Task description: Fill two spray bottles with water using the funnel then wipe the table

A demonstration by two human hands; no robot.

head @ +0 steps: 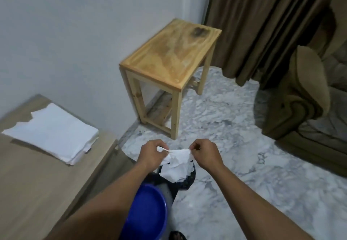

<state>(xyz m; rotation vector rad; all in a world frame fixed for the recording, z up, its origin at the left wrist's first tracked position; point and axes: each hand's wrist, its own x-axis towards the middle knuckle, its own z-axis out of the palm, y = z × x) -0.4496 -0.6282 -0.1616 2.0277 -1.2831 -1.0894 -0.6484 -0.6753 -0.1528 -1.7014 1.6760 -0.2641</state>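
As the left hand and right hand are pinching a crumpled tissue in curled fingers, a wooden table is standing mid-frame.

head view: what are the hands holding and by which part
A crumpled white tissue: the left hand pinches its upper left corner, the right hand its upper right corner; the rest hangs below.

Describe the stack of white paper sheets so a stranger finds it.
Start at the beige flat surface beside the white wall, lower left. The flat stack of white paper sheets lies on it. Unlike the crumpled white tissue mid-frame, it is neatly squared.
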